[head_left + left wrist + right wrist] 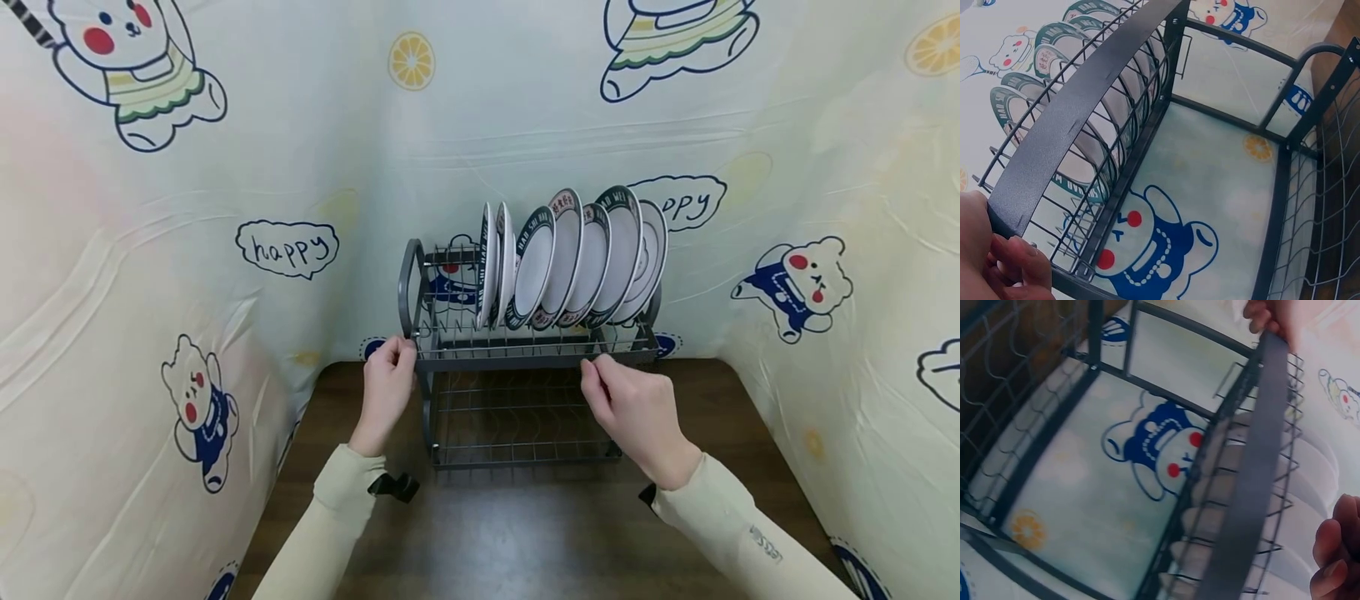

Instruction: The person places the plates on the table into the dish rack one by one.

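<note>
A dark grey two-tier dish rack (495, 363) stands on the brown table. Several white plates (534, 262) with dark green, lettered rims stand on edge in its upper tier, mostly toward the right. My left hand (387, 379) grips the left front corner of the upper tier; in the left wrist view its fingers (1022, 259) curl at the end of the flat front rail (1063, 128). My right hand (633, 408) is near the right part of that rail, fingers curled and nothing visible in them. In the right wrist view its fingers (1329, 550) show apart from the rail, overlapping the plates.
The lower wire tier (517, 417) holds no dishes in view. Brown tabletop (495, 533) extends in front of the rack. A pale cloth (480, 133) printed with bears and orange slices hangs behind and along both sides.
</note>
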Tool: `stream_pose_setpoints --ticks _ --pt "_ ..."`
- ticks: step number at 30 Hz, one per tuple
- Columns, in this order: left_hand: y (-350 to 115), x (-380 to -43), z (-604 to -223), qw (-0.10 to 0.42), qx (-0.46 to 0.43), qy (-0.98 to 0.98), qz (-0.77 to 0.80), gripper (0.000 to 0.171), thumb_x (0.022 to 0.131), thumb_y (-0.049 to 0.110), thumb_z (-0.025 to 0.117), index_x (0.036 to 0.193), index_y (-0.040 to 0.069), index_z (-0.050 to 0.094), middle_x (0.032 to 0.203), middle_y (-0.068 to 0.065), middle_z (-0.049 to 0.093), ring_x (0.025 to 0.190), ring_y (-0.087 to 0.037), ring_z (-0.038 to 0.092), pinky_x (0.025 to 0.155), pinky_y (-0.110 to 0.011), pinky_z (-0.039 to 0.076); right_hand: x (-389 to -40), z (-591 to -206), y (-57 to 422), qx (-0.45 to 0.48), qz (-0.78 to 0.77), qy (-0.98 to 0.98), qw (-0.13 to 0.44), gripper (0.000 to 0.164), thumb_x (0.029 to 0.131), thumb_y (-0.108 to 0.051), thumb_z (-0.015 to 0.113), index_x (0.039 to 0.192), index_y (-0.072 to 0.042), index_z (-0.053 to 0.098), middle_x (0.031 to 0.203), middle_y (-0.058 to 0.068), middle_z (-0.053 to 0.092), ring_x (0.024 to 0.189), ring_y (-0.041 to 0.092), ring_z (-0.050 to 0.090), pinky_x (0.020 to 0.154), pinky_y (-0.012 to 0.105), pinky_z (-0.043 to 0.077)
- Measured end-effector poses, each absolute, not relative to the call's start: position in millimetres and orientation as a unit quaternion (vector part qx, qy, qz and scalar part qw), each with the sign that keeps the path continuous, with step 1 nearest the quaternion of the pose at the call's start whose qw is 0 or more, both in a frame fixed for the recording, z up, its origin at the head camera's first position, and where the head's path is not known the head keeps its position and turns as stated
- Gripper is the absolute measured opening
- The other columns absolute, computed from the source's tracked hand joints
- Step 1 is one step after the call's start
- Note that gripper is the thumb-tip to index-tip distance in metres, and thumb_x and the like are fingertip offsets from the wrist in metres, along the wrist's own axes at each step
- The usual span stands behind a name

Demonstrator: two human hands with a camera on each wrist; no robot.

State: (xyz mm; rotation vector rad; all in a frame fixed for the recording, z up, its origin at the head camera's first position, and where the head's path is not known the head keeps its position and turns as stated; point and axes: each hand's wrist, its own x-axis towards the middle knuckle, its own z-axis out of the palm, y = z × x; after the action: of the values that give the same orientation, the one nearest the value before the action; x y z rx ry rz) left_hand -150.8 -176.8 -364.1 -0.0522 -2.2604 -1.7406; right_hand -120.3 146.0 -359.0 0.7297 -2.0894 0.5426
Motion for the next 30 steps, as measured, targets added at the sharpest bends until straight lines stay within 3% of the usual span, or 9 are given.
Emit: stream_pose_setpoints --ticks 6,14,21,26,30 --pt "-175 -149 -363 0.152 -0.017 -0.788 -0.596 0.032 0.106 0.005 0.045 0.075 0.001 0.051 0.063 -0.003 0.044 0.048 -0.008 0.043 0.046 -0.022 0.033 -109 -386 152 0.29 0.24 -0.838 0.395 0.04 0.109 -0.029 0.043 0.075 -0.013 0.058 0.057 -0.009 0.042 0.044 0.004 0.039 0.04 0.015 0.028" --pt "-177 -150 -365 0.151 -0.025 -0.788 -0.596 0.033 0.107 0.007 0.046 0.075 0.002 0.05 0.063 -0.003 0.044 0.048 -0.009 0.043 0.046 -0.023 0.034 -98 -424 160 0.261 0.235 -0.86 0.371 0.038 0.108 -0.03 0.044 0.086 -0.01 0.067 0.068 0.0 0.063 0.054 0.013 0.058 0.047 0.029 0.051" --pt "-178 -150 -366 0.147 -0.029 -0.784 -0.603 0.034 0.107 0.007 0.046 0.074 0.003 0.048 0.062 -0.003 0.043 0.048 -0.009 0.043 0.046 -0.022 0.034 -95 -455 165 0.248 0.22 -0.865 0.376 0.039 0.106 -0.032 0.046 0.095 -0.007 0.074 0.083 0.005 0.074 0.068 0.019 0.067 0.054 0.038 0.057" --pt "-179 -149 -366 0.145 -0.034 -0.784 -0.602 0.033 0.107 0.006 0.047 0.075 0.002 0.049 0.06 -0.002 0.044 0.048 -0.01 0.044 0.047 -0.022 0.035 -91 -474 166 0.239 0.218 -0.873 0.366 0.045 0.107 -0.037 0.044 0.106 -0.004 0.075 0.101 0.01 0.076 0.092 0.028 0.07 0.077 0.047 0.059" --pt "-179 -149 -364 0.15 -0.037 -0.786 -0.599 0.032 0.106 0.005 0.047 0.074 0.002 0.049 0.059 -0.001 0.045 0.048 -0.009 0.045 0.047 -0.023 0.036 -88 -488 167 0.237 0.214 -0.88 0.351 0.051 0.108 -0.04 0.041 0.117 -0.002 0.074 0.116 0.014 0.075 0.112 0.037 0.066 0.096 0.054 0.05"
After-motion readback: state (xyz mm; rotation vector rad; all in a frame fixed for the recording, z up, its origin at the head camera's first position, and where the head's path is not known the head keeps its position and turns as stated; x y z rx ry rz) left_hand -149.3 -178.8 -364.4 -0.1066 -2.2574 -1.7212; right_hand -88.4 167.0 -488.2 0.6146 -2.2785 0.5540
